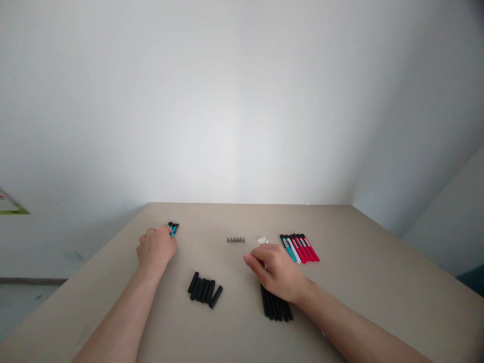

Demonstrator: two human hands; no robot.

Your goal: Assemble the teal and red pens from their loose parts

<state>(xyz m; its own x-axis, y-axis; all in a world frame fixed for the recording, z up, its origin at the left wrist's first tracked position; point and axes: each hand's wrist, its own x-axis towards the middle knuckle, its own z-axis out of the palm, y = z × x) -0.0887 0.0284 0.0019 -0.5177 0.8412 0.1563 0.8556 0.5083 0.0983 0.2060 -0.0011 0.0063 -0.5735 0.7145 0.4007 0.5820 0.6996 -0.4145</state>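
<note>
My left hand (156, 245) is at the far left of the table, its fingers curled against a small cluster of blue-and-black pieces (173, 229). Its fingertips are partly hidden, so what it grips cannot be made out. Over a row of long black tubes (277, 306) hangs my right hand (279, 266), closed, with the thumb and fingers drawn together. Whatever lies inside it is hidden. Just beyond the right hand is a small group of white pieces (262, 241), partly covered by it.
Several short black caps (203, 289) lie between my arms, one slanted apart. Small grey metal cones (236, 240) stand in a row at mid-table. To the right, red, white and teal marker-like barrels (302, 248) lie side by side. A white wall (242, 111) rises behind the table (359, 297).
</note>
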